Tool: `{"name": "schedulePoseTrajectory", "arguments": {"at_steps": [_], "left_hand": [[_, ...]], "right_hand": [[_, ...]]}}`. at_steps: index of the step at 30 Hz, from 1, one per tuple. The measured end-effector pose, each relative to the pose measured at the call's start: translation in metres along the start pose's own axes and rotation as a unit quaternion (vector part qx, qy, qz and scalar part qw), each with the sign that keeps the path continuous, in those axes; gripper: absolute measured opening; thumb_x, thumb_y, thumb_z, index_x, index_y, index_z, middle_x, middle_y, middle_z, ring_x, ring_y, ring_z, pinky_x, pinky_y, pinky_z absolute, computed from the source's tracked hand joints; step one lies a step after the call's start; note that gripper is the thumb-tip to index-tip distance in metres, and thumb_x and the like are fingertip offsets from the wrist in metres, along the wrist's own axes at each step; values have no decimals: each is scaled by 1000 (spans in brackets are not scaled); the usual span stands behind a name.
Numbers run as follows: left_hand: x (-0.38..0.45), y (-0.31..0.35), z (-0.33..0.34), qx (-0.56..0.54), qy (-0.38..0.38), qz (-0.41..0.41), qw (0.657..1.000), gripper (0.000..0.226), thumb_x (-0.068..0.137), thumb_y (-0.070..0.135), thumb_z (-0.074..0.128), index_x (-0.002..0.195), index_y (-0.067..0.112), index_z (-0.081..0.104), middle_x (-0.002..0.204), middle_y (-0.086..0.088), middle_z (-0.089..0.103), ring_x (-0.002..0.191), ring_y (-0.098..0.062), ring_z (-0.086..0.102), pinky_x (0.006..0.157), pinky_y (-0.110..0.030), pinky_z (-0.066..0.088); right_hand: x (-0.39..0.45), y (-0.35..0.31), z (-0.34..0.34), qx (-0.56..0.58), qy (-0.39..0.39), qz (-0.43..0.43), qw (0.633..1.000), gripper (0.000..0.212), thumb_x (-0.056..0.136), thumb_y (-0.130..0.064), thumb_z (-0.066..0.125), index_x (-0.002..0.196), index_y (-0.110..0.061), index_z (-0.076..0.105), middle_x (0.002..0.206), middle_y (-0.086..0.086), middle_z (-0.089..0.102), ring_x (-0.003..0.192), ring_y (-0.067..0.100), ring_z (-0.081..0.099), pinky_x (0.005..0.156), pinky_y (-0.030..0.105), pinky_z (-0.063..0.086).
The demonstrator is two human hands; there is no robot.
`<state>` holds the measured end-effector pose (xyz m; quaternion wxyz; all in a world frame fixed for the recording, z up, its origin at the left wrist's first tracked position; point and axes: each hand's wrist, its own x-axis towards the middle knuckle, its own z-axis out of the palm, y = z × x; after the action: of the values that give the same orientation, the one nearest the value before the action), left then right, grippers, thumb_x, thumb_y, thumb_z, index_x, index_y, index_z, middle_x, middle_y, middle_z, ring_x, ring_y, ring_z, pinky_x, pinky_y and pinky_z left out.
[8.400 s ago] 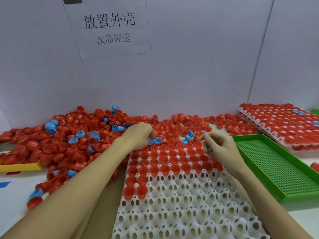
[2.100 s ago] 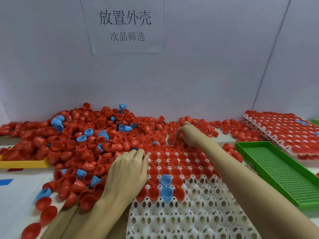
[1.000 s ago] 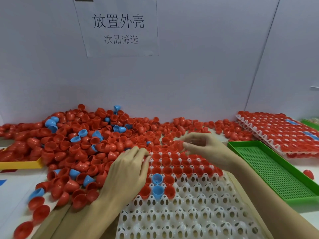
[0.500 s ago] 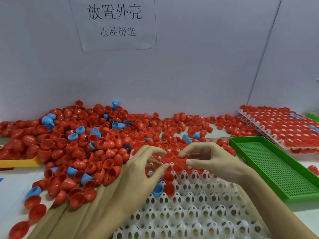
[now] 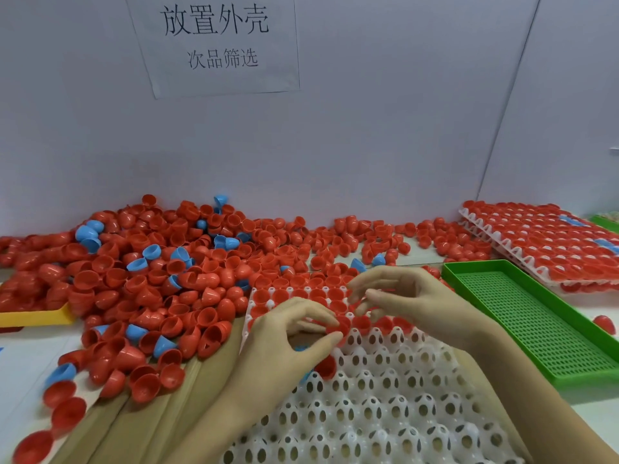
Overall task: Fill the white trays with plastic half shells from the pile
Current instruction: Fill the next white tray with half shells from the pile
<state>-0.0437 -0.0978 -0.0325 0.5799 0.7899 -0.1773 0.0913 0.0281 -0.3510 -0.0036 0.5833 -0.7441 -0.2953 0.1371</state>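
A big pile of red half shells [image 5: 167, 279], with a few blue ones mixed in, lies along the back wall and spills to the left. The white tray [image 5: 368, 413] sits in front of me with its far rows filled with red shells [image 5: 294, 294]. My left hand [image 5: 288, 343] pinches a red half shell [image 5: 341, 327] between thumb and forefinger at the edge of the filled rows. A blue shell [image 5: 301, 348] peeks out under its palm. My right hand [image 5: 412, 299] hovers just right of it, fingers loosely spread over the filled rows.
A green perforated tray [image 5: 536, 323] lies to the right, and stacked white trays full of red shells [image 5: 552, 236] sit behind it. A yellow tray [image 5: 33, 318] pokes out at far left. Cardboard [image 5: 150, 413] lies beside the white tray. A paper sign [image 5: 217, 38] hangs on the wall.
Half a second ago both hands met over a red shell. Now they have drawn slightly apart, the left still pinching one and the right's fingers spread.
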Motion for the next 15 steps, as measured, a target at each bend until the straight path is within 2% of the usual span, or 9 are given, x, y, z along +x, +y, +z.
{"name": "schedulePoseTrajectory", "arguments": {"at_steps": [3,6,8,11,15], "left_hand": [[-4,-4,7,53,-52,53,996,6,89,20,82,92,24,80,112,17,70,102,-7,72,88,-19,58],[-5,-10,11,163,-80,140,973,2,93,27,77,95,27,77,116,23,65,113,-3,65,96,-15,50],[-5,-12,11,216,-90,165,958,7,94,37,72,96,30,74,117,25,63,117,0,59,101,-15,44],[-6,-16,12,283,-100,195,934,19,97,45,63,97,30,74,111,24,65,115,1,53,100,-18,45],[-6,-13,10,322,-105,217,916,31,103,50,54,97,29,76,108,22,69,111,7,56,103,-15,41]], "right_hand": [[-1,7,-12,75,71,20,994,23,99,-21,68,120,-14,77,114,14,76,105,27,73,93,31,60],[-1,13,-17,101,98,24,990,23,98,-18,67,117,-10,77,106,12,75,96,22,71,88,29,59],[-1,16,-18,103,110,24,988,22,99,-17,66,117,-9,77,104,11,74,94,21,70,88,30,58],[0,19,-17,102,117,26,988,20,102,-13,64,116,-8,77,103,12,73,93,22,69,87,31,58],[1,24,-16,98,113,34,988,20,102,-13,63,116,-7,77,103,12,74,93,24,69,87,31,58]]}}
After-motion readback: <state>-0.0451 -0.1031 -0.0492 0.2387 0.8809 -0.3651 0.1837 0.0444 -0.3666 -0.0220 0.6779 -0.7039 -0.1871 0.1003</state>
